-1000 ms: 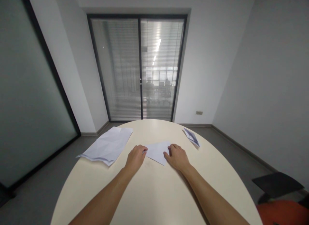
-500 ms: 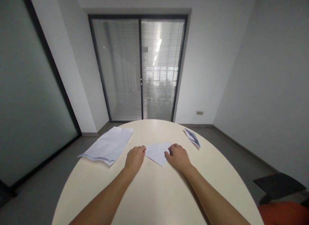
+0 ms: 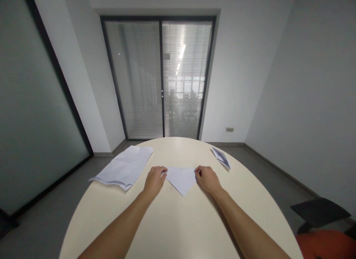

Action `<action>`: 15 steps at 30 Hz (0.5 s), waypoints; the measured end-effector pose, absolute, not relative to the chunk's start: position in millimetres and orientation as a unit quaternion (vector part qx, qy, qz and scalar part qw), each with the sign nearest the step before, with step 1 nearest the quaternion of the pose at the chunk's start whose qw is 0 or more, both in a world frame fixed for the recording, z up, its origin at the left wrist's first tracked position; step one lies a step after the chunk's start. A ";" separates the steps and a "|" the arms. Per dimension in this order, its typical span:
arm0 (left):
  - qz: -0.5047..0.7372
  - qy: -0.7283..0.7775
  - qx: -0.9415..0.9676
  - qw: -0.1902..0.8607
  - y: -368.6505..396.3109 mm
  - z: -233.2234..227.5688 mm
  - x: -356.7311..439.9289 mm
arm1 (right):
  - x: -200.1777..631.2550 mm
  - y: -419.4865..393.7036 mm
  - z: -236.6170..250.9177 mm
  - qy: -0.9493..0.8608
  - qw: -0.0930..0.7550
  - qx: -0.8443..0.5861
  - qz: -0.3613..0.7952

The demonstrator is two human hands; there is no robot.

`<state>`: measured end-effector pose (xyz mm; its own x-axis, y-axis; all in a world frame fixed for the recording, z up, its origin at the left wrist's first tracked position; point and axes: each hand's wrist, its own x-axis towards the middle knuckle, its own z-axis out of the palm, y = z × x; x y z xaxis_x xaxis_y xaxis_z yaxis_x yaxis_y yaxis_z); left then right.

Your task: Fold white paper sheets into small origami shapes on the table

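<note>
A white sheet of paper folded into a triangle (image 3: 181, 179) lies in the middle of the table, one point facing me and its long edge away. My left hand (image 3: 155, 179) pinches its left corner between thumb and fingers. At the opposite corner my right hand (image 3: 208, 178) has its fingers curled in on the paper. Both fingertips hide the very ends of the corners. To the left of my left hand rest several loose white sheets (image 3: 126, 166), slightly wavy. Beyond my right hand sits a small folded paper piece (image 3: 221, 158) with darker inner folds.
The round cream table (image 3: 178, 225) curves away on both sides. A chair with a black part (image 3: 321, 211) and an orange-red seat (image 3: 326, 244) stands at the right. A glazed door with blinds (image 3: 160, 79) is across the room.
The folded paper has turned so its point faces more directly towards me. My right hand has shifted slightly right and closed at the right corner; my left hand stays at the left one.
</note>
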<state>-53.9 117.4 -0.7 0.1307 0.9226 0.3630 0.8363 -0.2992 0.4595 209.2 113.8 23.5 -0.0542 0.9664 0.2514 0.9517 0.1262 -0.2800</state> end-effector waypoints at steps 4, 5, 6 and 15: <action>0.299 0.573 0.761 0.058 122.5 -10.5 -55.8 | 214.5 119.3 16.2 -0.744 0.201 -0.637 0.022; 0.291 0.573 0.764 0.059 122.7 -11.6 -55.8 | 215.7 120.6 14.5 -0.749 0.200 -0.632 0.023; 0.282 0.574 0.767 0.060 122.7 -12.1 -55.5 | 216.8 121.8 13.0 -0.752 0.197 -0.628 0.023; 0.233 0.569 0.787 0.056 119.1 -6.5 -55.4 | 227.0 126.6 11.3 -0.758 0.177 -0.626 0.033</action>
